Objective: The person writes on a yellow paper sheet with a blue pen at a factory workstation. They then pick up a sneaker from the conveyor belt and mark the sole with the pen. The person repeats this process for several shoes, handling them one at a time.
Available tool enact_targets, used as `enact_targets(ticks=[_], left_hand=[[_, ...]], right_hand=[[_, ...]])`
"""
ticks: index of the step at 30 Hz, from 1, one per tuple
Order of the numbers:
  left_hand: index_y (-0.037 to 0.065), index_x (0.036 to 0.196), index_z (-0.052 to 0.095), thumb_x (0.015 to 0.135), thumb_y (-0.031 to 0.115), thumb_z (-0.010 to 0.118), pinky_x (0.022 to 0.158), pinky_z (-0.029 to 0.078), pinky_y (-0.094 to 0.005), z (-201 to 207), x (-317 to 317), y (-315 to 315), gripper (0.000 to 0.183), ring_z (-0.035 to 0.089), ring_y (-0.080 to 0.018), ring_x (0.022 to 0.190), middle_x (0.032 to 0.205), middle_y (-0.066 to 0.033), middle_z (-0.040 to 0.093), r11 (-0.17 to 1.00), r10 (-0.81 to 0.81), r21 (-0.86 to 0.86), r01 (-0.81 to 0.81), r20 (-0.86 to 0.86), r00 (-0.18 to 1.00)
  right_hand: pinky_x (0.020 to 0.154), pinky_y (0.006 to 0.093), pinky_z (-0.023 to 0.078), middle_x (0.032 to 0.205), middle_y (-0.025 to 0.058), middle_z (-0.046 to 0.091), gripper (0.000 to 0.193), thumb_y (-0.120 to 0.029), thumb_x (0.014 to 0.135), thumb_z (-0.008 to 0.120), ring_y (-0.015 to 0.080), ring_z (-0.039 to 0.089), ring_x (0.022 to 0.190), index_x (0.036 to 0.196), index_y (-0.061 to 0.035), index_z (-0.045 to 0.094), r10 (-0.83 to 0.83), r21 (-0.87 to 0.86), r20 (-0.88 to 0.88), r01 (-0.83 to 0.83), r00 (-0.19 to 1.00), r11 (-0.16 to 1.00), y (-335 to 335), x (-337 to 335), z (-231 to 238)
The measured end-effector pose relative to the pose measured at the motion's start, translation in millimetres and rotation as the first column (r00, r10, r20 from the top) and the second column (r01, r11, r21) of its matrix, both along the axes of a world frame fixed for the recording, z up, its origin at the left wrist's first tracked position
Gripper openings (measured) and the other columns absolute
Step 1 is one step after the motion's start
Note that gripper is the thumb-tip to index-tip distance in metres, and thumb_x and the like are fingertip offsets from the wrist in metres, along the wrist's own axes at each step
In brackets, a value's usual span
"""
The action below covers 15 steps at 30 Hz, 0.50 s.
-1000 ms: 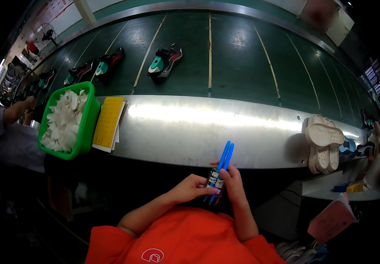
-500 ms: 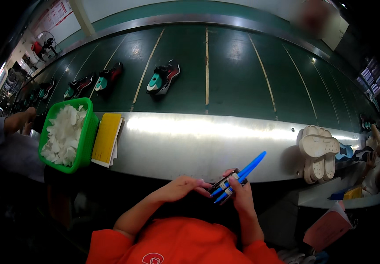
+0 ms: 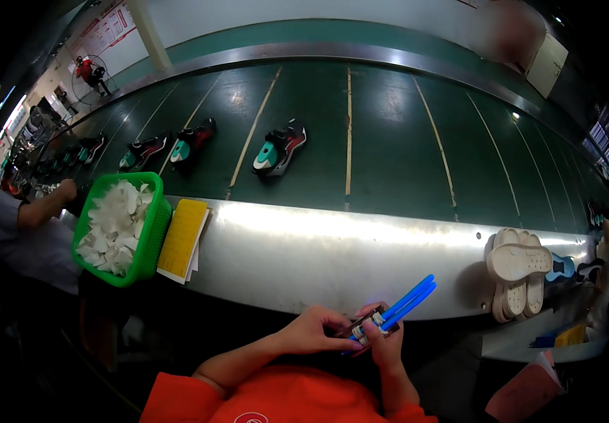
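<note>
My right hand (image 3: 387,347) is closed around a bundle of slim blue sticks (image 3: 410,303), tilted with their long ends up to the right. Pale bands cross the sticks beside a small dark piece; the exact kind of tool cannot be made out. My left hand (image 3: 313,331) has its thumb and fingers closed at the lower ends of the sticks, its fingertips partly hiding them. Both hands are just in front of the near edge of a metal ledge (image 3: 283,271).
A green basket (image 3: 151,243) of white scraps and a yellow booklet (image 3: 183,240) sit left on the ledge. Beige shoe soles (image 3: 519,264) are stacked right. Beyond, a green conveyor (image 3: 382,155) carries black-and-teal shoes (image 3: 276,149). People's arms show at both sides.
The view has shifted, so the scene sits lower. My left fingers have closed in on the sticks' lower ends, and the two long blue ends now show apart, side by side.
</note>
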<state>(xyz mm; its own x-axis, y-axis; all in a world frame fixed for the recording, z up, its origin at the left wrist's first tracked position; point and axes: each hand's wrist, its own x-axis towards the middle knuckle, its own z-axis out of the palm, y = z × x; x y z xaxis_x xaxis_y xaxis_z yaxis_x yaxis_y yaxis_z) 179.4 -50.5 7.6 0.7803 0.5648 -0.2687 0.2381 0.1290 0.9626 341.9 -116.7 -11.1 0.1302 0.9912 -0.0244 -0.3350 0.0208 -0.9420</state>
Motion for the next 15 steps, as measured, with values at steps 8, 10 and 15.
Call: enact_targets(ticks=[8,10,15], left_hand=[[0.000,0.089,0.066,0.075,0.014,0.070,0.076,0.043,-0.0245,-6,-22,8,0.021,0.053,-0.0077,0.080,0.077,-0.0031,0.062,0.976,-0.121,-0.183,0.122,0.013,0.993],[0.000,0.089,0.066,0.075,0.014,0.071,0.080,0.043,-0.0257,-3,-24,7,0.020,0.055,-0.0095,0.087,0.077,-0.0044,0.063,0.957,-0.159,-0.243,0.159,0.019,0.987],[-0.001,0.089,0.064,0.081,0.021,0.065,0.079,0.042,-0.0254,9,-24,3,0.024,0.053,-0.0109,0.086,0.079,-0.0060,0.062,0.979,-0.126,-0.162,0.125,0.002,0.992]], right_hand=[[0.067,0.0233,0.046,0.090,0.0074,0.058,0.029,-0.016,0.081,0.061,0.0113,0.056,0.076,0.103,0.0006,0.051,0.175,-0.041,-0.137,-0.182,0.975,0.982,-6,0,-6],[0.061,0.0208,0.045,0.087,0.0069,0.058,0.029,-0.016,0.081,0.061,0.0100,0.055,0.070,0.103,-0.0004,0.051,0.208,-0.118,-0.090,-0.218,0.974,0.969,-11,1,-2],[0.046,0.0176,0.042,0.077,0.0061,0.057,0.026,-0.016,0.082,0.060,0.0088,0.053,0.053,0.100,-0.0021,0.049,0.159,-0.172,-0.138,-0.182,0.977,0.968,-15,-1,7]])
